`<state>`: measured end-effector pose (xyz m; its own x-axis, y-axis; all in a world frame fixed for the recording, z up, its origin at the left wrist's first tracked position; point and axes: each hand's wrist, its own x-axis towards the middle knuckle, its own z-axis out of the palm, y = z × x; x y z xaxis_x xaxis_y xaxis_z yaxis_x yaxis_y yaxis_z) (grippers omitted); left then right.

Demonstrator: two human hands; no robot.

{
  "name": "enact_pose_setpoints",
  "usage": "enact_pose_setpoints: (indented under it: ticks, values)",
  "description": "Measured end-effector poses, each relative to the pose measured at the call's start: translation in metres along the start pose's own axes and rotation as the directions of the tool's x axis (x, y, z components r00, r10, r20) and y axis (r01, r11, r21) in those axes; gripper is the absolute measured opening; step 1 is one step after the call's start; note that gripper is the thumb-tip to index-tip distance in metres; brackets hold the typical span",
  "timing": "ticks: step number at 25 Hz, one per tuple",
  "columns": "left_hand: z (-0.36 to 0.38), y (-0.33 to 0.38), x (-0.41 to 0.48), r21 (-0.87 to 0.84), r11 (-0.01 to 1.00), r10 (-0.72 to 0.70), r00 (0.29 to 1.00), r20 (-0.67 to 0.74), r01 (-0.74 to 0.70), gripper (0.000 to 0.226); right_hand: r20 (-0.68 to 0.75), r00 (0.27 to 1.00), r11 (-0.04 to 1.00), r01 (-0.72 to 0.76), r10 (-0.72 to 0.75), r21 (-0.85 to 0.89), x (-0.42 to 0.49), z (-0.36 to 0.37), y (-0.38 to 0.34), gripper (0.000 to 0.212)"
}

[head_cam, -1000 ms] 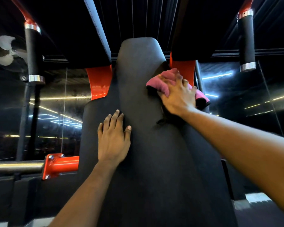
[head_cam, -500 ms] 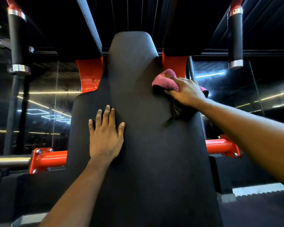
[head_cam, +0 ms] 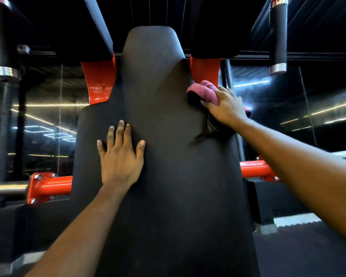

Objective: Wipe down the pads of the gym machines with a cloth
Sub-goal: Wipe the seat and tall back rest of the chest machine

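Pink cloth (head_cam: pixel 205 92) — black pad (head_cam: pixel 168 176) — orange-red frame (head_cam: pixel 50 186).

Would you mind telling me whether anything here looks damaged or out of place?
Below the right hand, at the right edge of the back pad, dark frayed strands hang loose; whether they belong to the pink cloth or are torn upholstery is unclear.

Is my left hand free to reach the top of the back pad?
Probably yes. The left hand lies flat on the back pad, and bare padding runs above it to the top; the right hand and pink cloth are off at the right edge.
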<state>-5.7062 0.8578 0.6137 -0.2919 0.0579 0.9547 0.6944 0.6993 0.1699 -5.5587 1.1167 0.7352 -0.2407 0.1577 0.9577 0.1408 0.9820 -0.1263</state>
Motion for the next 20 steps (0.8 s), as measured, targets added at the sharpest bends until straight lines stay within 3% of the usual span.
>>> enact_pose_setpoints:
  ticks: [3, 5, 9, 12, 15, 20]
  values:
    - [0.001, 0.017, -0.017, -0.034, 0.993, 0.113, 0.993, -0.021, -0.114, 0.059, 0.107, 0.968, 0.969, -0.235, 0.227, 0.072, 0.024, -0.009, -0.004, 0.051]
    - [0.006, 0.026, -0.030, -0.025, 0.982, 0.186, 0.982, 0.037, -0.185, 0.057, 0.208, 0.923, 0.924, -0.355, 0.323, 0.140, 0.037, -0.015, -0.005, 0.051]
    - [0.015, 0.028, -0.039, -0.009, 0.984, 0.180, 0.977, 0.116, -0.180, 0.062, 0.111, 0.906, 0.863, -0.422, 0.408, 0.278, 0.012, -0.007, 0.004, 0.053]
    - [0.016, 0.032, -0.040, -0.011, 0.987, 0.162, 0.980, 0.117, -0.162, 0.064, 0.030, 0.854, 0.767, -0.481, 0.519, 0.426, -0.017, -0.002, 0.016, 0.053]
    - [0.022, 0.040, -0.043, 0.010, 0.991, 0.129, 0.986, 0.110, -0.131, 0.067, 0.123, 0.790, 0.663, -0.578, 0.601, 0.475, -0.074, 0.014, 0.040, 0.060]
    - [0.028, 0.042, -0.045, 0.033, 0.992, 0.120, 0.988, 0.100, -0.123, 0.068, 0.251, 0.773, 0.575, -0.610, 0.583, 0.545, -0.194, 0.032, 0.048, 0.071]
